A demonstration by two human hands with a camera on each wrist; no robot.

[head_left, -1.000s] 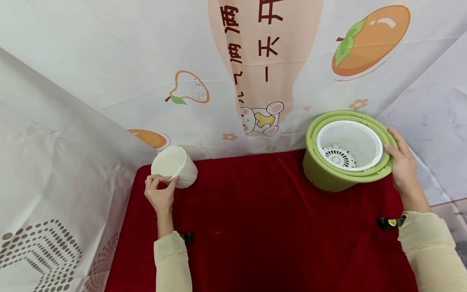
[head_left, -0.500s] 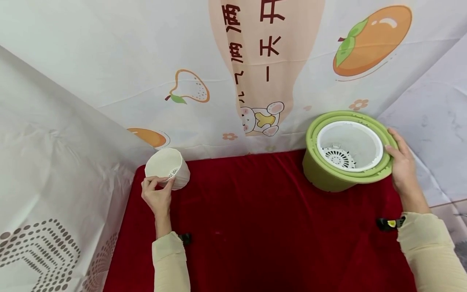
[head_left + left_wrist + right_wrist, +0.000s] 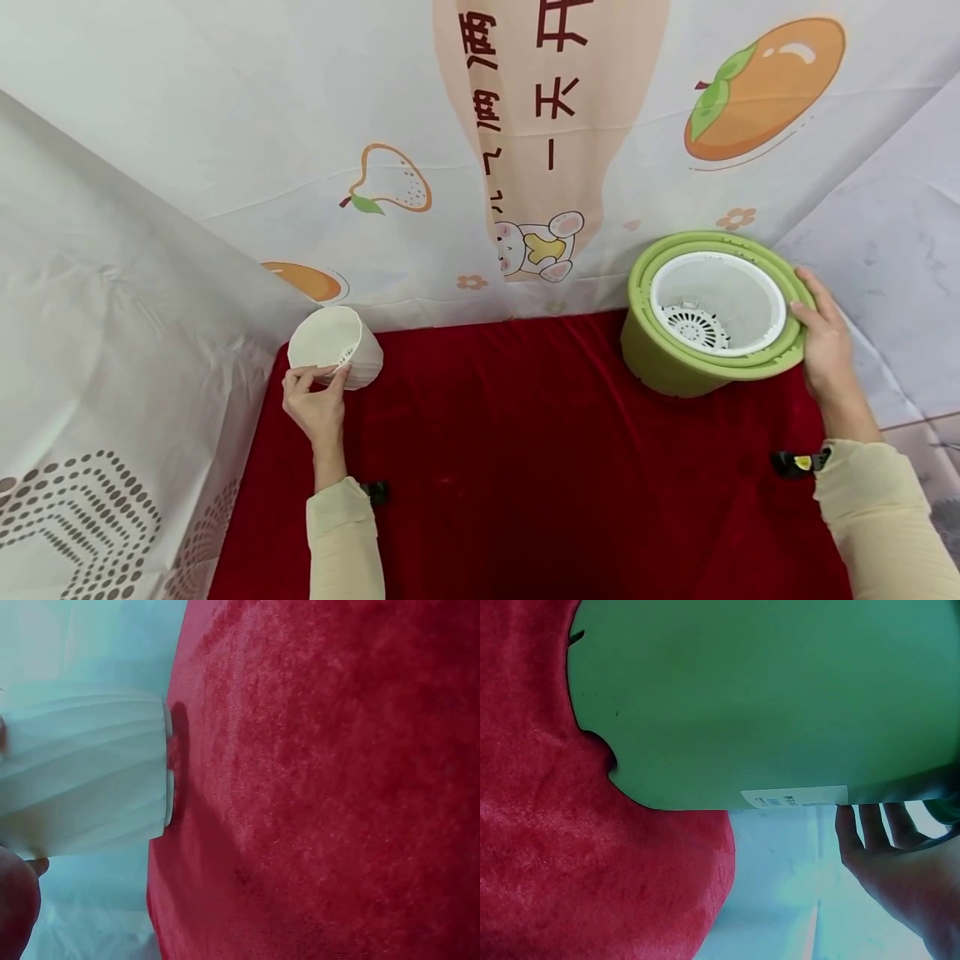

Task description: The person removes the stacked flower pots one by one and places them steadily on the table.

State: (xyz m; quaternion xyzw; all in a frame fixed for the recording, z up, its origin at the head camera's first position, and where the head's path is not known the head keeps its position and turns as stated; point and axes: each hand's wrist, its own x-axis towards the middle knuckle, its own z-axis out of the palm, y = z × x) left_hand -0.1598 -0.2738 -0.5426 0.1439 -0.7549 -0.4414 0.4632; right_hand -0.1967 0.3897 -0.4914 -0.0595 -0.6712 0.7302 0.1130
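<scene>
At the back left corner of the table, my left hand pinches the near rim of a white flower pot between thumb and fingers. Small drainage holes show inside it. The left wrist view shows the pot's slanted ridges, with its notched foot right at the red cloth. On the right stands a green flower pot, with smaller pots nested in it, the innermost a white pot with a slotted bottom. My right hand grips the green rim from the right side, thumb on top and fingers against the outer wall.
A red velvet cloth covers the table, stretching between the two pots. Printed white fabric hangs close behind the table and along its left side. A paper label sticks to the green pot's side.
My left hand has shifted the white pot a little to the left, and its mouth has turned so that the bottom holes show. The right hand and green pot have stayed in place.
</scene>
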